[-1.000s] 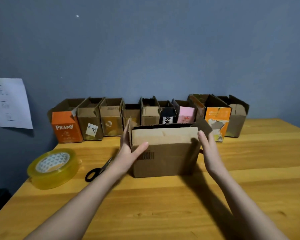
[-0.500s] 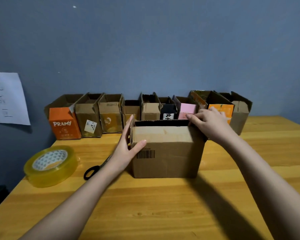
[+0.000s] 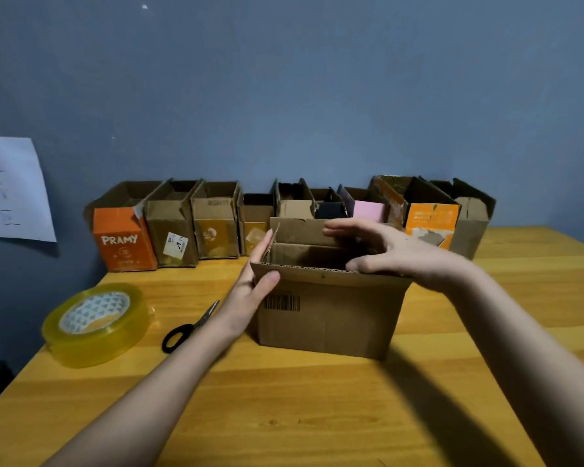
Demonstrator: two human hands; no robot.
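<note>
The orange box (image 3: 123, 239) at the left end of the row bears "PRAMY" in white capitals; the small emblem below it is too fine to read. The cardboard box (image 3: 327, 318) in front carries a barcode (image 3: 282, 302) with no legible digits. The white paper (image 3: 12, 190) at far left shows handwritten characters that cannot be made out. The print on the sticker (image 3: 174, 245) on the brown carton (image 3: 169, 220) is too small to read.

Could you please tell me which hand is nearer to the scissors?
Left. The left hand presses the box, right beside the scissors; the right hand is over the box top, farther off.

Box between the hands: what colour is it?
The box is plain brown cardboard with a black barcode; head view.
</note>
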